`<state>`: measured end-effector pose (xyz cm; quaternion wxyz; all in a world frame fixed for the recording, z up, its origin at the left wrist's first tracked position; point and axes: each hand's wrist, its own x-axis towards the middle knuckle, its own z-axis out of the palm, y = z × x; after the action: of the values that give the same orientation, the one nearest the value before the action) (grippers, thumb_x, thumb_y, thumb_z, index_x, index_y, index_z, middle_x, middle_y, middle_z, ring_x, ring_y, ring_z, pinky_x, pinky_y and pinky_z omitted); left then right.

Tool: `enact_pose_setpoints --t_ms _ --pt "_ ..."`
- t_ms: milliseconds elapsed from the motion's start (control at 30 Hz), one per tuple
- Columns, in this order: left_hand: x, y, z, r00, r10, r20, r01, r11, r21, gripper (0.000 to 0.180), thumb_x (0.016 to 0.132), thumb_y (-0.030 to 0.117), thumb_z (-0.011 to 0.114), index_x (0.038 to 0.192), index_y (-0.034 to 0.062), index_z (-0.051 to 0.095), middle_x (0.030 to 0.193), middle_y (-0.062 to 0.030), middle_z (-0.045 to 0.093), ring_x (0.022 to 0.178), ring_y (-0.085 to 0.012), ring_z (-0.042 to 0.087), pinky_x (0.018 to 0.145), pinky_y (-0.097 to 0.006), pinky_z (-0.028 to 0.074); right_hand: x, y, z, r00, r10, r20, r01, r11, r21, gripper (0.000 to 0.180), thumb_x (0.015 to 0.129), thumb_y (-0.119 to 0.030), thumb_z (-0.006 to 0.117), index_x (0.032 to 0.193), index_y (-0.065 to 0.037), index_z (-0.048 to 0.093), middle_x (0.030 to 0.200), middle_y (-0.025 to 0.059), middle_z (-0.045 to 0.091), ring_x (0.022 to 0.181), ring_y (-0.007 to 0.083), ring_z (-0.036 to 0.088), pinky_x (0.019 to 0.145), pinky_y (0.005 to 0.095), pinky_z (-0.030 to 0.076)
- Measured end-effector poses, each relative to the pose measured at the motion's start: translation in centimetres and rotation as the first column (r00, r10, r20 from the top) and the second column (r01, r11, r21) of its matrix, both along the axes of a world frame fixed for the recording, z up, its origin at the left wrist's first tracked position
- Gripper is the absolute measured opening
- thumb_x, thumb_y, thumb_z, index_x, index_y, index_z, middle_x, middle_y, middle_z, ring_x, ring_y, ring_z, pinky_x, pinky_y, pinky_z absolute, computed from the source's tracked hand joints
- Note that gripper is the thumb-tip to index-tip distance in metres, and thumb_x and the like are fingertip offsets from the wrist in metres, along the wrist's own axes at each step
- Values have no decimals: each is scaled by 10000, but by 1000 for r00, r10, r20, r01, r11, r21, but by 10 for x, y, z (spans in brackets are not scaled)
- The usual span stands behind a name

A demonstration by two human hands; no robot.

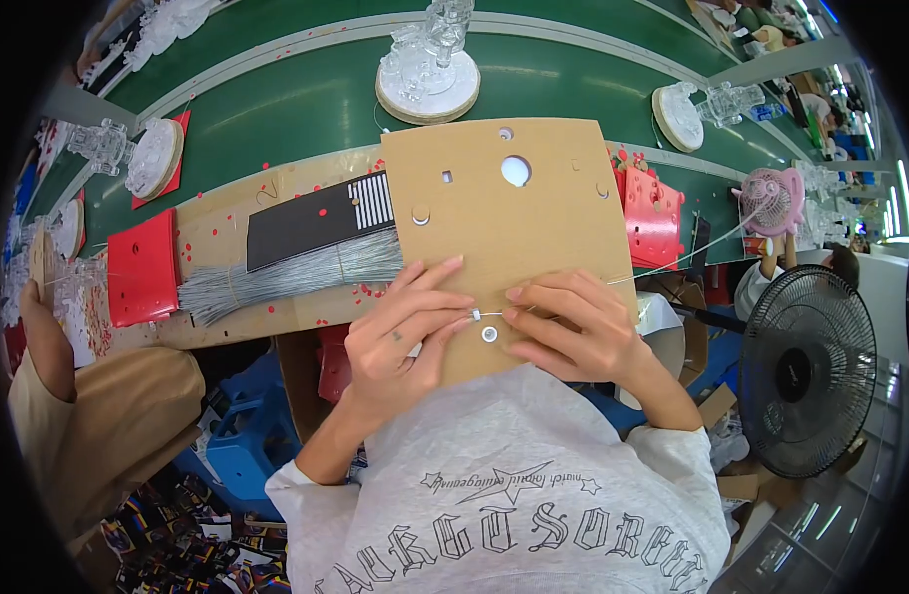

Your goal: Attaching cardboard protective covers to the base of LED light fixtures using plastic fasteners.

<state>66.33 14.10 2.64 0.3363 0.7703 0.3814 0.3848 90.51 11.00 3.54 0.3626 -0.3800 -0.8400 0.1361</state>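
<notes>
A brown cardboard panel (519, 223) with several punched holes leans from the workbench edge toward my chest. My left hand (400, 337) and my right hand (573, 327) rest on its lower part, fingertips almost meeting. Between them I pinch a thin silvery wire (489, 314) that runs off to the right; each hand holds one side of it. A small round white-rimmed hole (489, 335) sits just below the wire.
A bundle of grey wires (286, 277) lies on the bench beside a black card (316, 223) and red perforated cards (143, 267). Clear plastic figures on round bases (428, 84) ride the green conveyor (276, 109). A black fan (806, 371) stands right; another person's leg (108, 426) is left.
</notes>
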Motion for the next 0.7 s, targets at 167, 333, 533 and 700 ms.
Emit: enact_pose_setpoints --t_ms 167,333,533,700 --pt "3 1 0 994 -11 113 18 998 -60 118 771 -111 744 807 -7 701 888 -112 750 1039 -364 747 1125 -555 407 6 -7 -2 999 -38 26 39 998 -50 519 672 -305 887 1078 -12 751 1167 114 714 957 263 691 744 368 551" --pt "-5 -1 0 956 48 290 21 973 -232 116 809 -128 699 807 -12 699 860 -124 731 1033 -357 749 1131 -556 401 4 -5 1 983 46 178 -31 996 -86 648 717 -405 824 1244 -52 691 1308 59 645 1140 234 629 878 401 499" --pt "-9 16 13 994 -83 71 90 991 -97 96 782 -92 735 806 -8 694 1008 -141 730 1173 -412 678 1139 -537 393 -3 -12 0 970 49 238 -21 993 -120 698 714 -415 824 1303 -78 663 1328 66 609 1168 237 607 881 411 492" --pt "-3 40 10 988 -68 -141 67 998 -13 198 738 -14 788 910 4 692 1365 -171 609 1416 -414 451 1134 -513 389 -6 -14 2 995 26 98 -10 988 -157 710 736 -548 779 1274 -92 703 1294 98 658 1102 274 636 842 409 482"
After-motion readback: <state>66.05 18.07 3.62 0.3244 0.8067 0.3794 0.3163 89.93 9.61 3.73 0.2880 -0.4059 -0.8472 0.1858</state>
